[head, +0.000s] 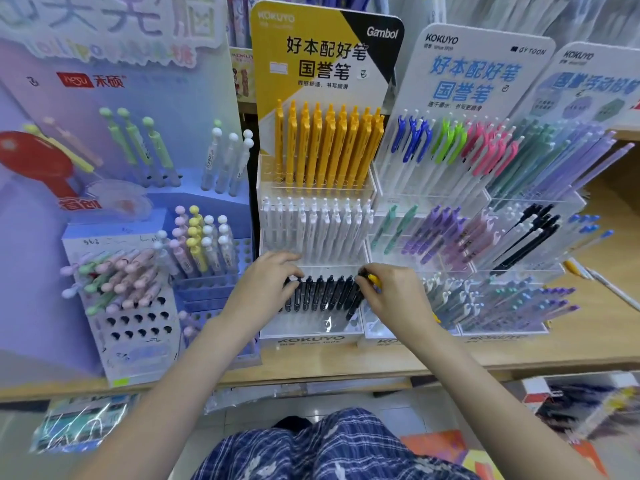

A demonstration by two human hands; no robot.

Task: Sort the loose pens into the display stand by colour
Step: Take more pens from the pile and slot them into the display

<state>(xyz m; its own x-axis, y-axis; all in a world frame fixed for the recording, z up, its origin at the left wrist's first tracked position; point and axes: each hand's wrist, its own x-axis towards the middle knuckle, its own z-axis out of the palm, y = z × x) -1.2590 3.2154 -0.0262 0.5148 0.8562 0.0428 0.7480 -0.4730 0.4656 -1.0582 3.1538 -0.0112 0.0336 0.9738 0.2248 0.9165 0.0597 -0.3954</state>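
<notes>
A tiered clear display stand [313,336] with a yellow and black header holds a back row of yellow pens [325,143], a middle row of white pens [315,226] and a front row of black pens [322,292]. My left hand [266,282] rests at the left end of the black row, fingers curled over the leftmost black pen. At the right end of that row my right hand [394,292] pinches a black pen [356,297] and also holds a yellow pen [375,281] against its fingers.
A second clear stand [485,209] of many-coloured pens stands to the right. A blue stand [138,289] with pastel ball-top pens is on the left. Loose pens [588,275] lie on the wooden shelf [485,355] at far right. Packaged goods sit below the shelf edge.
</notes>
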